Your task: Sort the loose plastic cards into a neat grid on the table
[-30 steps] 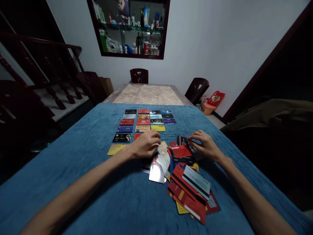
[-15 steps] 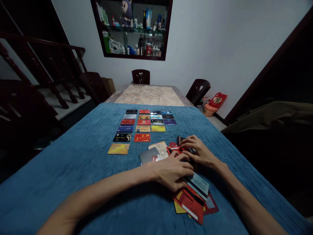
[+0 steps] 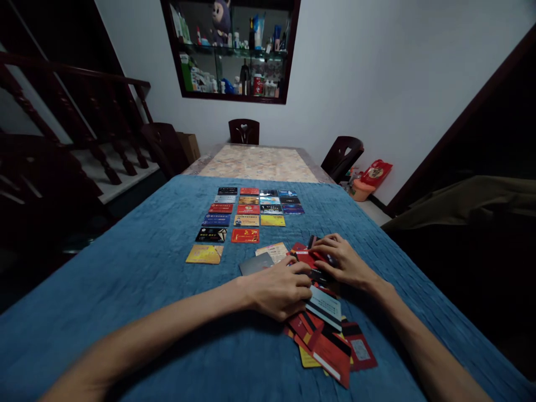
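Observation:
A loose pile of cards lies under my two hands. My left hand (image 3: 280, 287) rests over the pile, fingers bent and slightly apart, tips on the cards. A pale blue card (image 3: 325, 308) with a dark stripe sticks out beside it. My right hand (image 3: 341, 259) lies on the far right of the pile, its thumb apart from the fingers, touching a red card (image 3: 305, 257). Nearer me are an orange-red card (image 3: 333, 354) and a dark red card (image 3: 360, 347). A grey card (image 3: 255, 263) and a cream card (image 3: 273, 252) lie left of the pile.
Beyond the pile, several cards lie in columns on the blue cloth (image 3: 146, 245), among them a yellow card (image 3: 204, 254) and a red card (image 3: 245, 235). Chairs, including a dark one (image 3: 342, 157), stand around the table. A shelf niche (image 3: 234, 50) is in the wall.
My left hand has slid left, and the pale blue card has shifted left too. More red cards show below it. My right hand stays nearly in place, and the view has shifted slightly.

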### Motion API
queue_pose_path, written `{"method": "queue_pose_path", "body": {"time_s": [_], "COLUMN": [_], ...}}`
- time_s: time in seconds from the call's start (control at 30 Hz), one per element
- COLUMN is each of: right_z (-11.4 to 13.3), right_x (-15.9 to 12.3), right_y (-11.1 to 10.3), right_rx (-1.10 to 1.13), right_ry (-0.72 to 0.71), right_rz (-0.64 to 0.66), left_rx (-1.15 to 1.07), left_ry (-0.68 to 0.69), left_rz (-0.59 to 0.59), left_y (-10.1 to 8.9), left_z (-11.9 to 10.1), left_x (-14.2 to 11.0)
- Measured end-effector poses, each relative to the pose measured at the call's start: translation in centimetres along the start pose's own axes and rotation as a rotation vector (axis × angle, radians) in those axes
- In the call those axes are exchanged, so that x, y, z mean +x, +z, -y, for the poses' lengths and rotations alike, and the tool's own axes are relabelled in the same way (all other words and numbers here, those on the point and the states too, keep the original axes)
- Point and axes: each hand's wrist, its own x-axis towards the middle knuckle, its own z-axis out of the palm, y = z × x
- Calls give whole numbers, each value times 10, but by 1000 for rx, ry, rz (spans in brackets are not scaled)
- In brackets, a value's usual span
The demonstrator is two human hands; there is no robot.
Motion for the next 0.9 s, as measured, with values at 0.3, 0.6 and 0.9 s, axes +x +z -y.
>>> {"method": "queue_pose_path", "body": {"time_s": [0.3, 0.6, 0.9], "right_z": [3, 20, 53], "right_x": [0, 3, 8], "right_y": [0, -4, -11], "right_rx": [-29, 39, 264], "right_ry": [40, -2, -118], "right_rz": [32, -68, 4], "left_rx": [162, 220, 218], "left_ry": [23, -18, -45], "left_rz": [-167, -279, -404], "left_y": [-1, 8, 9], "left_z": [8, 15, 22], "left_x": [-32, -50, -56]}}
